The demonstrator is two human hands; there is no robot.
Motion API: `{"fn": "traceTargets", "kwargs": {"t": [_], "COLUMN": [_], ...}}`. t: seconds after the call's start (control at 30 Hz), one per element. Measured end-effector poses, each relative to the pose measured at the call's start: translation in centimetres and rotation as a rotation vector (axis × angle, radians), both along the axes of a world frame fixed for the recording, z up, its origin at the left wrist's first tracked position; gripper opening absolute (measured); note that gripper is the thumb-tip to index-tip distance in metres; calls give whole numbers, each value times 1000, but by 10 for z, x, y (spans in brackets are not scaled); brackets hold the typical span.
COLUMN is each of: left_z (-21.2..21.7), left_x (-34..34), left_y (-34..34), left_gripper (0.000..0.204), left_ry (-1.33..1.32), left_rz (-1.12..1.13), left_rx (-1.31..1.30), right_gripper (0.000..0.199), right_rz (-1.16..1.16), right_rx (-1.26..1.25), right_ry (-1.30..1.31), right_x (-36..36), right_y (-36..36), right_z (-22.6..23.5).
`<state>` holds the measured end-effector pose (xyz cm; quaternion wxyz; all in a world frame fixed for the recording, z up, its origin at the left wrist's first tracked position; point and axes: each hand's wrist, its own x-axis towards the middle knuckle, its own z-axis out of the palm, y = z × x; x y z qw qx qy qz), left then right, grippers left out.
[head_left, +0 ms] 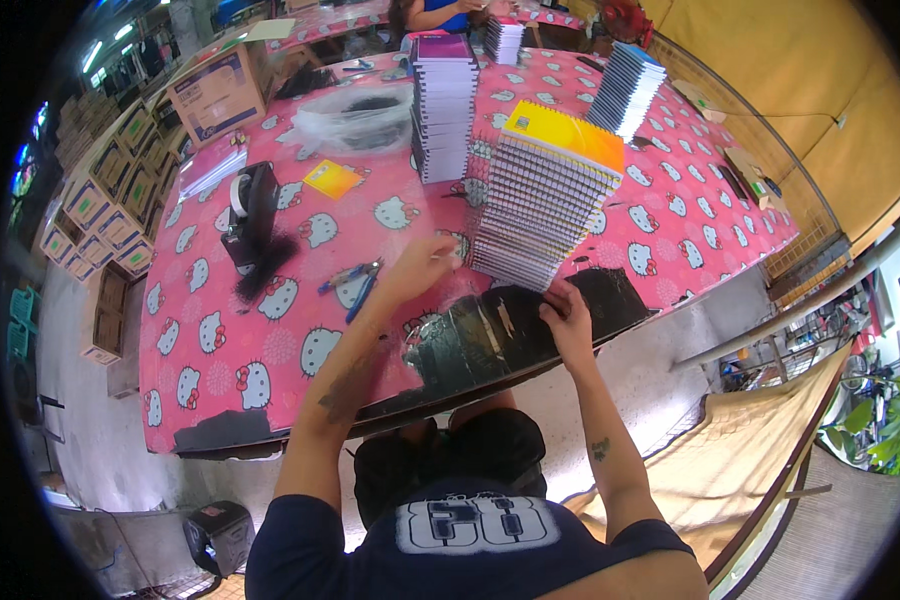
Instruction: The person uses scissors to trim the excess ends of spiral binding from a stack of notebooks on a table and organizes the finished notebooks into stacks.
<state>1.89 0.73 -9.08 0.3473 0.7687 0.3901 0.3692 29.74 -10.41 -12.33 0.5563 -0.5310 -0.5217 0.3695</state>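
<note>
A tall stack of spiral notebooks (548, 200) with a yellow-orange cover on top leans at the table's near side, its dark coils facing left and toward me. My right hand (567, 312) is closed at the stack's lower near corner, fingers against the bottom notebooks. Beside the coil edge at lower left, my left hand (425, 266) has its fingers drawn together in a pinch; whatever is between them is too small to make out. Left of that forearm lie blue-handled pliers (364, 288) and a smaller blue-handled cutting tool (338, 276).
A purple-topped notebook stack (443, 115) and a blue-topped one (627, 90) stand farther back. To the left are a black tape dispenser (252, 215), loose black strands (267, 268), a yellow booklet (332, 179), a plastic bag (355, 120) and a cardboard box (218, 95). Another person (440, 15) sits across.
</note>
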Motion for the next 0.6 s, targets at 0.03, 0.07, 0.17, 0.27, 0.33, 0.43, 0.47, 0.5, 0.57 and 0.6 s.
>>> {"fn": "traceTargets", "kwargs": {"t": [0.03,0.07,0.17,0.27,0.33,0.43,0.47,0.5,0.57,0.6], "left_z": [9,15,-1,-14,-9,-7,-3,6,39,60], "left_x": [-4,-16,-63,-85,-92,-108,-116,-113,-92,-70], "left_y": [-10,-23,-63,-86,-92,-90,-85,-79,-73,-75], "left_gripper": [38,44,62,60,58,51,47,45,40,38], "left_ry": [88,184,710,755,797,770,751,340,-488,-611], "left_rz": [64,145,587,527,564,528,505,500,425,331], "left_rx": [30,61,323,277,327,257,212,-27,-480,-470], "right_gripper": [44,42,37,30,30,23,21,21,21,23], "right_rz": [4,-9,-92,-273,-156,153,272,315,416,473], "right_rx": [-8,-3,83,297,472,572,574,574,526,473], "right_ry": [34,53,-26,-305,-320,-507,-537,-657,-883,-996], "right_x": [11,17,35,20,3,-21,-33,-45,-68,-76], "right_y": [-1,-4,-9,-17,-17,2,18,33,66,86], "right_z": [-2,0,46,162,229,305,320,330,344,345]}}
